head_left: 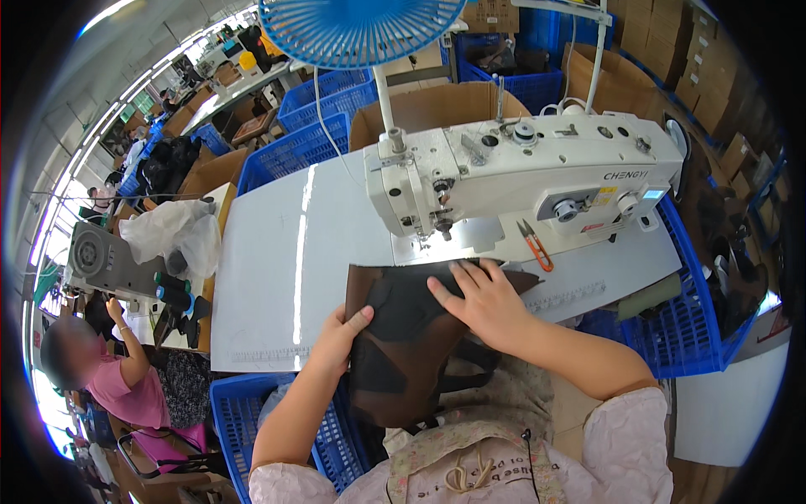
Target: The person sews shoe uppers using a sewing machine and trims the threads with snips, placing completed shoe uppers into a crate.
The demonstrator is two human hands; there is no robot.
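Note:
A dark brown piece of leather-like material (pixel 403 370) with black patches hangs over the front edge of the sewing table, its far edge close to the needle area of a white sewing machine (pixel 537 164). My left hand (pixel 340 336) grips its left edge, thumb on top and the other fingers hidden beneath. On its upper right part lies my right hand (pixel 483 307), fingers spread flat and pressing on the surface. Orange-handled thread snips (pixel 536 245) rest on the machine bed, to the right of my right hand.
The pale tabletop (pixel 260 252) extends left. Blue crates stand around it: one below left (pixel 243 420), another at right (pixel 688 328). A blue fan (pixel 361 29) hangs over the back. At far left a person in pink (pixel 138 386) sits at another machine (pixel 101 260).

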